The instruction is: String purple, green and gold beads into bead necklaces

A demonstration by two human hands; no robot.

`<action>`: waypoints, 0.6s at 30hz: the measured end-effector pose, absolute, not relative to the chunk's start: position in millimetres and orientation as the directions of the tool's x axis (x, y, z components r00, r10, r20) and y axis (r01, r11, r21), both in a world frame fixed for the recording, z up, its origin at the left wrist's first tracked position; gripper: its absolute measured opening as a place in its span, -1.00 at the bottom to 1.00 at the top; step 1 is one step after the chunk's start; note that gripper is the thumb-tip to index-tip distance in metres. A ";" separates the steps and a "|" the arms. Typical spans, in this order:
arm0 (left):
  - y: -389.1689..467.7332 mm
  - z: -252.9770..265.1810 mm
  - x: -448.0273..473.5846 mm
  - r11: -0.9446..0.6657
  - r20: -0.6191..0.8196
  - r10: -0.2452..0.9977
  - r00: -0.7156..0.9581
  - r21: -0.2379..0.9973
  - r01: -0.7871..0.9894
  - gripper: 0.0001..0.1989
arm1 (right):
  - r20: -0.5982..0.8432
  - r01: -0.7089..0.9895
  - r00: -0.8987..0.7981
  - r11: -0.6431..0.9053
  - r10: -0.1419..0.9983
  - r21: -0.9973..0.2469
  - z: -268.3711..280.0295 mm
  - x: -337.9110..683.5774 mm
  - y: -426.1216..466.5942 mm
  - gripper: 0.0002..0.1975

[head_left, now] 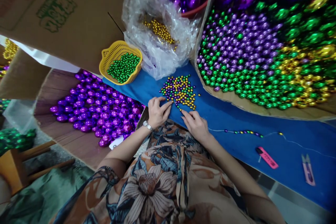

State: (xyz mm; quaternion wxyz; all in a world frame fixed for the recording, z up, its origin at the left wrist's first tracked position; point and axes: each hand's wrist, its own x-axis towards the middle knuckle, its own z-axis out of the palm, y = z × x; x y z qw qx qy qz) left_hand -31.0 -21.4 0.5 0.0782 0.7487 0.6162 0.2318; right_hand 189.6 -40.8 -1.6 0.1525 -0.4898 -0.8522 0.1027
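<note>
A short beaded string (pixel 178 106) spans the gap between my hands, with green and gold beads on it. My left hand (pixel 157 112) has thumb and fingertips closed at its upper left end, beside the pile of loose small beads (pixel 181 89) in purple, green and gold. At the other end, my right hand (pixel 196 125) pinches the string near a gold bead. Whether a needle runs through these beads is too small to tell. A pale thread (pixel 216 130) trails right from behind my right hand, carrying a beaded stretch (pixel 246 132).
A yellow basket (pixel 105 63) of green beads and a clear plastic bag (pixel 162 61) with gold beads stand behind. Cardboard boxes of beads flank the blue cloth (pixel 228 115) on the right and left (pixel 63 136). A pink cutter (pixel 267 157) and thread snips (pixel 307 170) lie right.
</note>
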 end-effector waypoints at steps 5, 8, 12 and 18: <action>-21.8 0.1 -30.5 -0.230 0.243 0.960 0.136 0.417 0.879 -0.74 | 0.152 0.792 -0.496 0.517 0.855 -0.325 -3.1 189.6 -38.6 -0.64; -21.5 0.2 -30.4 -0.234 0.247 0.959 0.140 0.408 0.883 -0.74 | 0.142 0.791 -0.507 0.524 0.850 -0.314 -1.5 190.0 -38.6 -0.65; -21.3 -0.3 -30.6 -0.248 0.265 0.953 0.147 0.402 0.881 -0.74 | 0.186 0.786 -0.500 0.533 0.846 -0.312 0.9 190.7 -38.4 -0.67; -21.9 0.6 -30.4 -0.239 0.247 0.958 0.148 0.397 0.886 -0.74 | 0.202 0.786 -0.498 0.538 0.843 -0.305 0.1 189.5 -36.3 -0.67</action>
